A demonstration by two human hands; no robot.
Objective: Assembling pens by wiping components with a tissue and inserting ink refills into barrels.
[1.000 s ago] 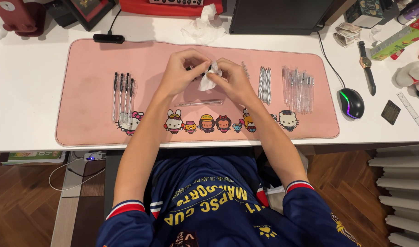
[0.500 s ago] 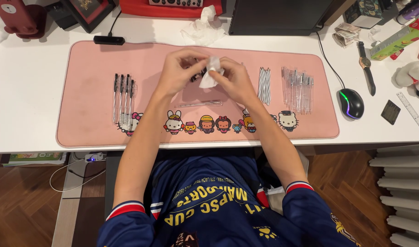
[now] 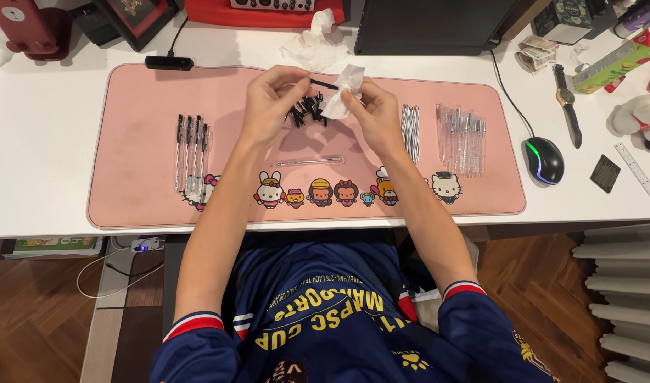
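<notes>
My left hand (image 3: 272,96) pinches one end of a thin dark pen refill (image 3: 323,84) above the pink desk mat (image 3: 137,206). A white tissue (image 3: 343,91), gripped by my right hand (image 3: 371,110), is wrapped around the refill's other end. Beneath my hands lies a heap of small black pen caps (image 3: 307,112). One clear empty pen barrel (image 3: 308,162) rests on the mat just below. Several assembled pens (image 3: 191,149) lie in a row at the mat's left. A bundle of refills (image 3: 410,131) and several clear barrels (image 3: 461,137) lie at the right.
A crumpled tissue (image 3: 312,44) lies behind the mat near a black monitor base (image 3: 431,28). A lit computer mouse (image 3: 544,160), a wristwatch (image 3: 566,103), a ruler (image 3: 639,172) and a plush toy (image 3: 640,117) occupy the right side. A black adapter (image 3: 168,62) sits at the back left.
Both hands have drawn slightly apart, and the dark refill now shows between them, its end still in the tissue.
</notes>
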